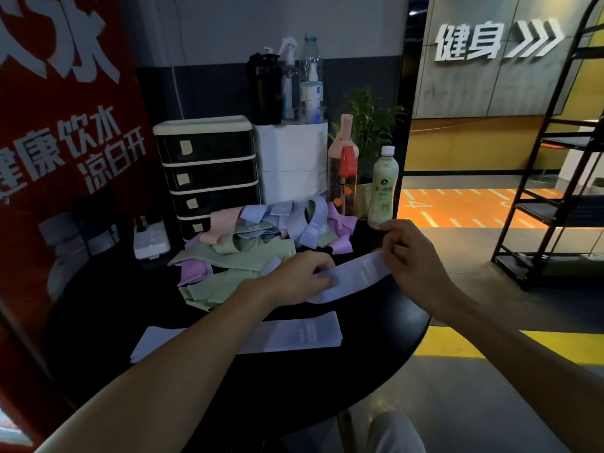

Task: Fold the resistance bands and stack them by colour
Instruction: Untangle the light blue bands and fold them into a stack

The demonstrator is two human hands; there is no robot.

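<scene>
At the far left I see a red printed banner (65,142). Next come a white plastic power strip (152,238) and a black plastic drawer unit with cream trim (209,171), both on the far side of the round black bench (376,354). In front of the drawers and to their right lies a loose pile of green, pink, lilac and blue fabric resistance bands (242,253). Nearer to me, a flat pale blue band (294,335) lies on the bench (my left forearm crosses over it). My left hand (300,279) is clenched on one end of a pale blue fabric band (356,276), which stretches over the bench just right of the pile. My right hand (411,253) pinches its other end. Beyond that hand stands a pale green drink bottle (384,188). A black metal rack (555,158) stands on the floor at the far right.
</scene>
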